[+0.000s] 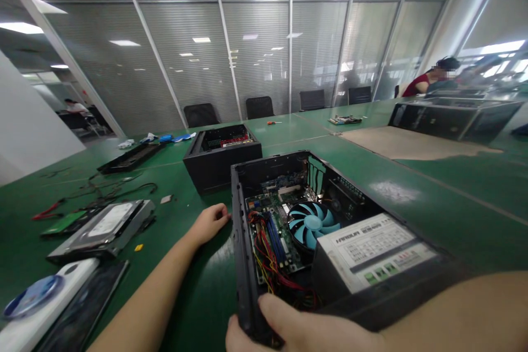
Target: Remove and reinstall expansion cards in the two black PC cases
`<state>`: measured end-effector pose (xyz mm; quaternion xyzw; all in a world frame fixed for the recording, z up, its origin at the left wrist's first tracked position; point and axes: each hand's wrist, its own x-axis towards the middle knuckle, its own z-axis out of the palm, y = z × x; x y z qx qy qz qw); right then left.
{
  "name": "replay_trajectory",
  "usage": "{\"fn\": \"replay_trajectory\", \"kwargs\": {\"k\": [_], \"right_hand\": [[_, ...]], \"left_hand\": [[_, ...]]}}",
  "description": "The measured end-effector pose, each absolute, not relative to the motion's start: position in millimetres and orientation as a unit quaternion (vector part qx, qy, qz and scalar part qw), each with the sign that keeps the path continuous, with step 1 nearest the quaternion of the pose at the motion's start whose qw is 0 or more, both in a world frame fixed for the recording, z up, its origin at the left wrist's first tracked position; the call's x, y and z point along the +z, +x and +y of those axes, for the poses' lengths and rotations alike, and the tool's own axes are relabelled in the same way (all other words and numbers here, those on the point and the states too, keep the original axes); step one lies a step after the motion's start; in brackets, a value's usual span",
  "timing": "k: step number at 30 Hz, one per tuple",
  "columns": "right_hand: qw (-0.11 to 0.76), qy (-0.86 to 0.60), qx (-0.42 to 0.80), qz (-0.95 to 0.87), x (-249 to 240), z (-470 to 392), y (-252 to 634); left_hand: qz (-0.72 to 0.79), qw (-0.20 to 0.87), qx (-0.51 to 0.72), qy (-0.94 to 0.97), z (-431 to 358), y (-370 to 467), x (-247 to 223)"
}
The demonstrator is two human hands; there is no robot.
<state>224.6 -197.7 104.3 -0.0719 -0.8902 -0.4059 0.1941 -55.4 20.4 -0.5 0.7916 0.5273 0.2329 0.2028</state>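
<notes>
An open black computer case (241, 264) lies on its side on the green table, its inside facing up. Within it show a cooling fan (313, 224) with light-blue blades, a power supply (371, 247) with a white label, a green motherboard and a bundle of coloured cables (266, 253). At the case's near left corner, my right hand (301, 324) grips the frame edge, thumb on top and fingers outside. My left hand (211, 224) rests on the table just beside the left wall, fingers curled in, with nothing visible in them.
Behind stands a second black case (223, 159). To the left lie a hard drive (107, 225), loose cables (103, 187), a black panel (130, 158) and a white object with a blue round lid. Farther off are a screwdriver (272, 122), a circuit board (345, 120), cardboard (412, 146) and a seated person.
</notes>
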Motion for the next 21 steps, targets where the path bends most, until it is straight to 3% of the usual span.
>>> {"fn": "replay_trajectory", "kwargs": {"k": [3,7,17,21], "right_hand": [[0.237,-0.070,-0.313,-0.917,112,-190,228],[0.189,-0.118,-0.241,-0.945,117,-172,238],[0.105,-0.199,-0.271,-0.936,117,-142,277],[0.148,-0.181,-0.281,-0.931,118,-140,294]], "left_hand": [[0.531,0.195,0.229,0.792,21,-55,-2],[0.530,0.185,0.224,0.796,19,-55,-5],[0.538,0.188,0.204,0.796,21,-57,-7],[0.537,0.190,0.202,0.797,20,-56,-6]]}}
